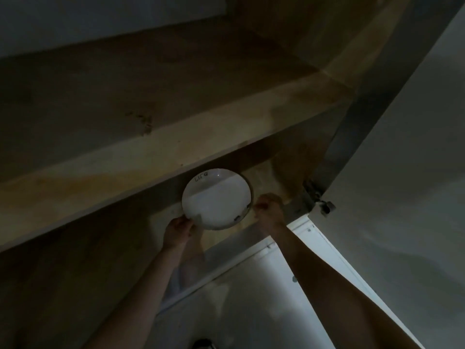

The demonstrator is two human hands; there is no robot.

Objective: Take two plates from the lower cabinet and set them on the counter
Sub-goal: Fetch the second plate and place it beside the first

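A round white plate (216,199) with a darker rim lies on the bottom shelf of the open lower cabinet (274,172), partly under the wooden middle shelf. A darker rim edge shows along its right side; whether a second plate lies beneath I cannot tell. My left hand (177,231) grips the plate's near left edge. My right hand (268,207) is at the plate's right edge, fingers curled beside the rim; the contact itself is hard to make out in the dim light.
The wooden middle shelf (151,152) overhangs the plate from above. The open white cabinet door (402,172) stands to the right on a metal hinge (314,195). The pale floor (251,298) lies below my forearms.
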